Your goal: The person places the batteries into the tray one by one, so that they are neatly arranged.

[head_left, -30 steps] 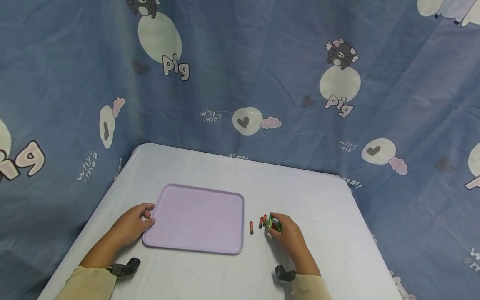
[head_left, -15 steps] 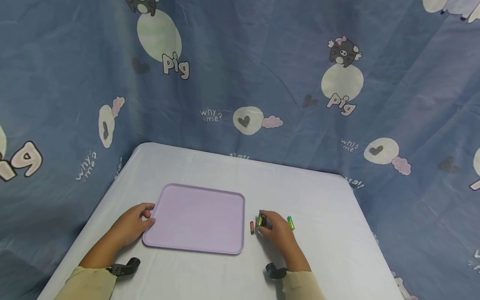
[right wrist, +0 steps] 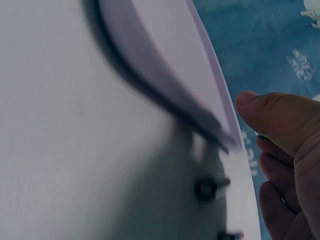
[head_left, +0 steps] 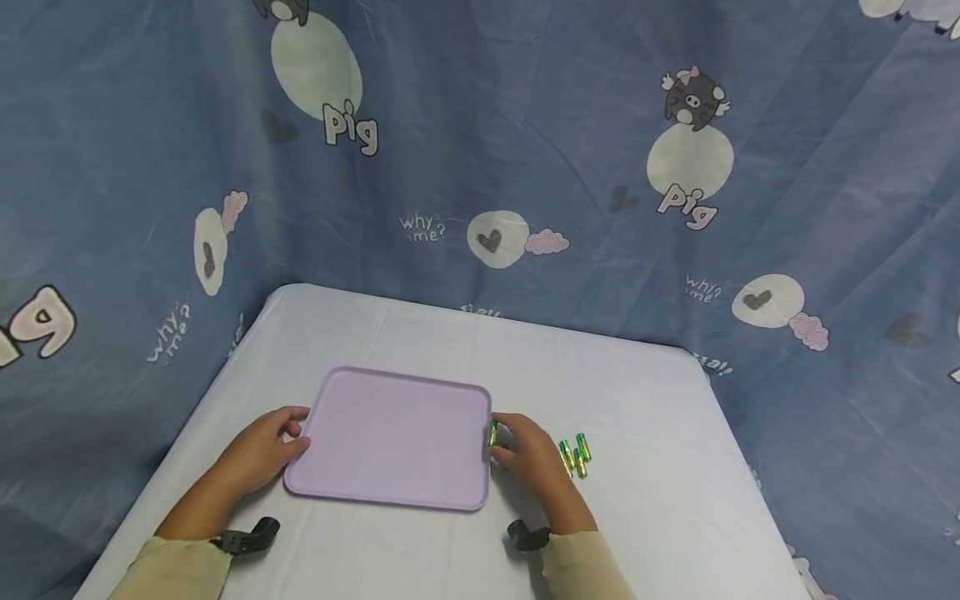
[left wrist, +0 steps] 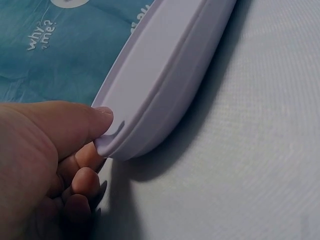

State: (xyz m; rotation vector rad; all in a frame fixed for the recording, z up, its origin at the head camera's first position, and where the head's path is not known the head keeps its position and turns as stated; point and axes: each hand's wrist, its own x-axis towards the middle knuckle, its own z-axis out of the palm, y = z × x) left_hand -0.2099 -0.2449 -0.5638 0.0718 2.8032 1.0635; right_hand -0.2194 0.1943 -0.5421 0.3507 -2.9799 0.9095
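A pale purple tray (head_left: 390, 440) lies on the white table. My left hand (head_left: 261, 450) pinches its left rim; in the left wrist view, the thumb (left wrist: 104, 120) rests on top with curled fingers below. Over at the tray's right edge, my right hand (head_left: 528, 454) holds a green battery (head_left: 492, 433) between thumb and fingers. That battery is mostly hidden in the right wrist view, where the thumb (right wrist: 247, 98) shows near the tray rim. Several green batteries (head_left: 581, 461) lie just right of this hand. The red batteries are hidden from the head view.
Dark battery ends (right wrist: 206, 189) show on the table in the right wrist view, blurred. White cloth covers the table (head_left: 660, 400). A blue curtain (head_left: 420, 167) printed with pigs hangs behind and at both sides.
My right hand has moved left with a green battery, up to the tray's edge. Green batteries have come into sight behind it, and the red ones are now covered. The left hand stays put.
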